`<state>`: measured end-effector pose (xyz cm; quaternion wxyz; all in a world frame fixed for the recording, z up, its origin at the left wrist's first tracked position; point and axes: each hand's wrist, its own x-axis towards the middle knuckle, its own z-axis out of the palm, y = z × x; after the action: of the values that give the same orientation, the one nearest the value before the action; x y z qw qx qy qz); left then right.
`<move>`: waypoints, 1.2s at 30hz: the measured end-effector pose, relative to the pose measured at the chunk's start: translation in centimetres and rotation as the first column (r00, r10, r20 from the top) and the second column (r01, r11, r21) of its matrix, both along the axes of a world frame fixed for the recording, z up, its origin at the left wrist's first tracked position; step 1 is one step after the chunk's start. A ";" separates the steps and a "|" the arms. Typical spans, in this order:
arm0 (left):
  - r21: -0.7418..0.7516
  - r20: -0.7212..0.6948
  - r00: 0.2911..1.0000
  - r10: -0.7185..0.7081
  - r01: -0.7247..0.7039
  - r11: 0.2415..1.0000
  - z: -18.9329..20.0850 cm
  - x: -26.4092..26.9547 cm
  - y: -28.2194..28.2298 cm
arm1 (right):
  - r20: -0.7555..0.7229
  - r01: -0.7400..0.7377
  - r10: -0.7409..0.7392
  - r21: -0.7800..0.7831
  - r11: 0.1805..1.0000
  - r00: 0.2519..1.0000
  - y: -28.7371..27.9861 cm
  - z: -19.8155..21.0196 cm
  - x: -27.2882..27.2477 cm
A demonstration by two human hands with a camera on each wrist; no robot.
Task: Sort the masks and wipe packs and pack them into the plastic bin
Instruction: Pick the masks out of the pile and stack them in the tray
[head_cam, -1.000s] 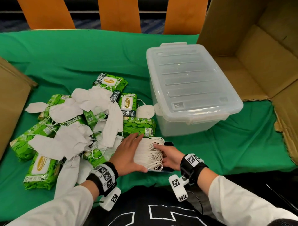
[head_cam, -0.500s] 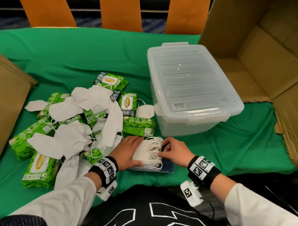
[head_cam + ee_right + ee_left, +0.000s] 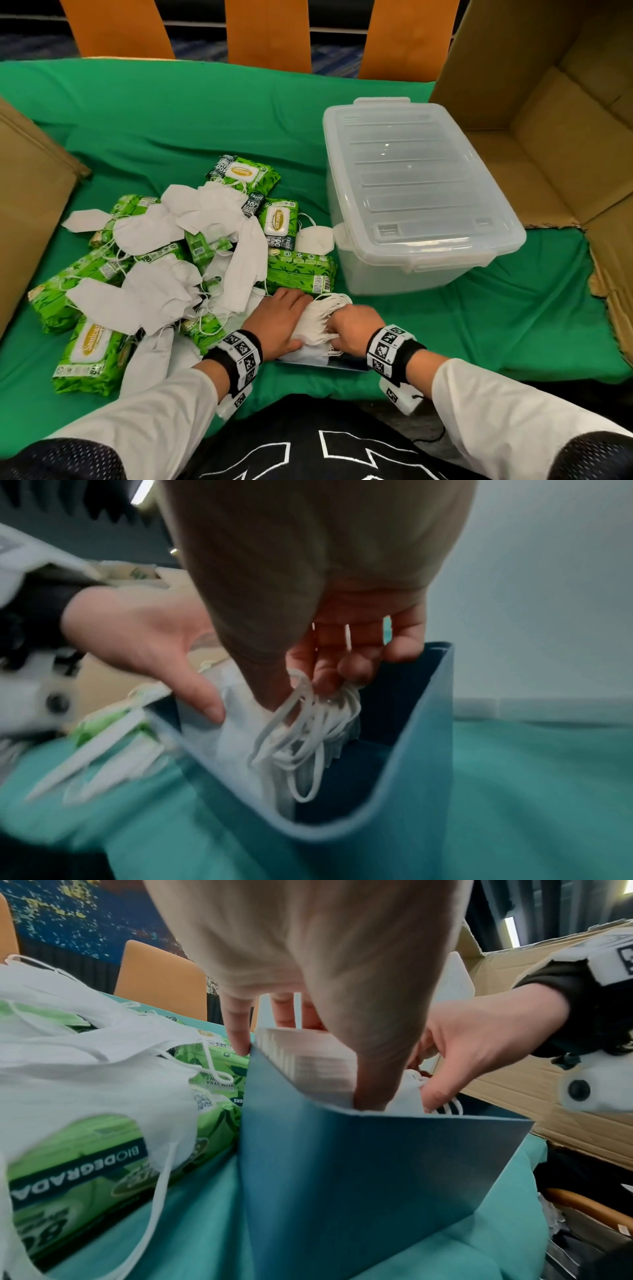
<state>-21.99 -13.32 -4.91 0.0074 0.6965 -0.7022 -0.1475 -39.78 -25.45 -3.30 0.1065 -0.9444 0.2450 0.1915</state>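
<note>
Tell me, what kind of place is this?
Likely a makeshift sorting station in a meeting room: a green cloth as worktop, orange chairs behind it, open cardboard boxes at the sides.

- The left hand (image 3: 279, 319) clamps the stack of white folded masks (image 3: 315, 322) between thumb and fingers, palm down.
- The right hand (image 3: 356, 324), just beside, curls its fingers on the stack's loops.

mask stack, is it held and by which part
The left hand grips the mask stack across its body; the right hand holds its ear loops; the stack sits in a blue box.
</note>
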 end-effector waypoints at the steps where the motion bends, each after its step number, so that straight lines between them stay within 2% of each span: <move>1: -0.002 0.011 1.000 -0.005 0.005 1.000 0.1 0.0 -0.1 | 0.014 0.070 -0.071 0.056 0.996 0.997 -0.3 0.2 0.0; 3: -0.005 0.031 0.999 -0.008 0.008 1.000 0.1 0.0 -0.1 | 0.061 0.226 -0.242 0.195 0.954 0.968 -1.2 0.5 -0.1; 5: -0.009 0.043 0.999 -0.008 0.008 1.000 0.0 0.1 -0.2 | 0.087 0.290 -0.318 0.240 0.926 0.944 -1.8 0.8 -0.5; 9: 0.006 0.036 0.999 -0.008 0.008 1.000 -0.2 0.2 -0.3 | 0.087 0.189 -0.197 0.092 0.978 0.976 -1.6 1.1 -1.1; 11: 0.013 0.031 0.999 -0.013 0.013 1.000 -0.2 0.3 -0.4 | 0.099 0.128 -0.133 0.057 0.990 0.986 -1.2 1.0 -0.7; 15: 0.027 0.039 0.999 -0.026 0.025 0.999 0.0 0.5 -0.4 | 0.100 -0.024 0.035 -0.117 0.993 0.994 -0.5 0.1 0.5; 25: 0.025 0.050 0.999 -0.008 0.007 1.000 0.0 0.4 -0.7 | 0.063 -0.092 0.101 -0.127 0.988 0.993 -1.2 0.1 0.9; 27: 0.025 0.050 0.999 -0.003 0.002 1.000 0.1 0.4 -0.6 | 0.094 -0.153 0.157 -0.051 0.987 0.983 -1.5 0.3 0.5; 29: 0.021 0.047 0.999 -0.002 0.001 1.000 0.1 0.4 -0.6 | 0.143 -0.277 0.273 0.004 0.961 0.951 -1.7 0.7 0.0; 32: 0.028 0.049 0.999 -0.005 0.004 1.000 0.1 0.4 -0.6 | 0.141 -0.402 0.404 -0.038 0.915 0.904 -2.2 0.9 -0.5; 34: 0.029 0.057 0.998 -0.010 0.008 1.000 0.1 0.5 -0.6 | 0.121 -0.406 0.418 -0.109 0.907 0.900 -1.9 0.8 -0.4; 36: 0.036 0.063 0.998 -0.013 0.010 0.999 0.1 0.5 -0.7 | 0.057 -0.334 0.343 -0.133 0.933 0.937 -1.3 0.9 0.1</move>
<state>-21.52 -14.01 -4.82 -0.0280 0.6968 -0.7033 -0.1378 -39.68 -26.75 -2.44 0.0242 -0.9841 0.0853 0.1540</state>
